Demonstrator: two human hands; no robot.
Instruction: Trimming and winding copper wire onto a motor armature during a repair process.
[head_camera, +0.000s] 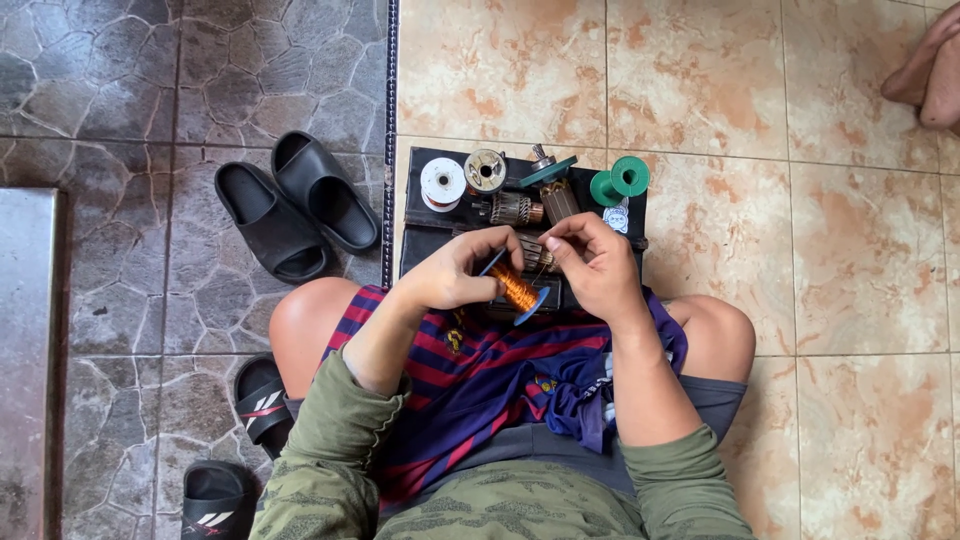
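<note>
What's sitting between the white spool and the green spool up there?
In the head view, between the white spool and the green spool lie a silvery spool, two motor armatures and a teal disc, all on the black mat.

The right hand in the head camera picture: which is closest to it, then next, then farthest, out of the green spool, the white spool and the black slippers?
From the right hand:
1. Green spool, just above it on the black mat.
2. White spool, at the mat's other end.
3. Black slippers, off the mat on the grey stone floor.
</note>
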